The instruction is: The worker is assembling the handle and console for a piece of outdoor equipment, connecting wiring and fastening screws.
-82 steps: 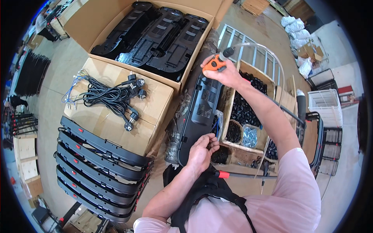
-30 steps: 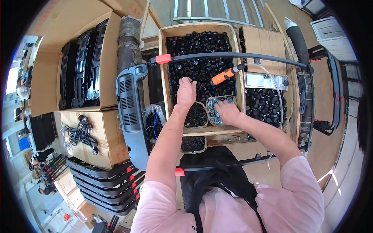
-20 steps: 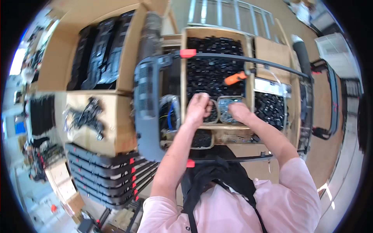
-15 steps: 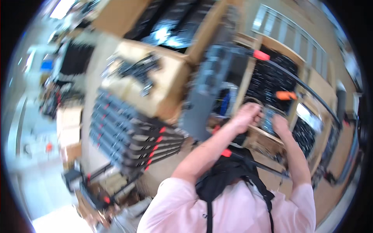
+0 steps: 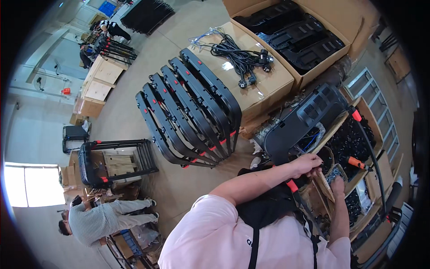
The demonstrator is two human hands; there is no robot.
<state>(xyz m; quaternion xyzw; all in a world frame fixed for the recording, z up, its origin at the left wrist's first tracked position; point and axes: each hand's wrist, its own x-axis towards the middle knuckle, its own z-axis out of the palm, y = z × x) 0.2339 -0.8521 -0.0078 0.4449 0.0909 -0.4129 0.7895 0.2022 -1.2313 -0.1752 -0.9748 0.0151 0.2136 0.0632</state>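
My left hand (image 5: 307, 165) is closed in a pinch above the edge of a wooden tray; what its fingers hold, if anything, is too small to name. My right hand (image 5: 337, 185) reaches down to a small compartment of silvery screws (image 5: 334, 172), its fingertips partly hidden among them. Just beyond lies an orange power screwdriver (image 5: 356, 162) on a heap of small black parts (image 5: 351, 139). To the left of the tray rests a black plastic console (image 5: 309, 117) with blue wiring, joined to a dark tube frame (image 5: 371, 152) with red pieces.
Several black frames with red clips (image 5: 192, 107) stand stacked to the left. Behind them, a cardboard box (image 5: 268, 92) bears coiled black power cables (image 5: 233, 56); an open carton (image 5: 309, 76) holds black plastic covers. A person in a striped shirt (image 5: 94, 224) bends at the lower left.
My view has turned, so the surroundings sit differently and look sharper. Both hands stay over the tray, with my right hand still at the screw compartment.
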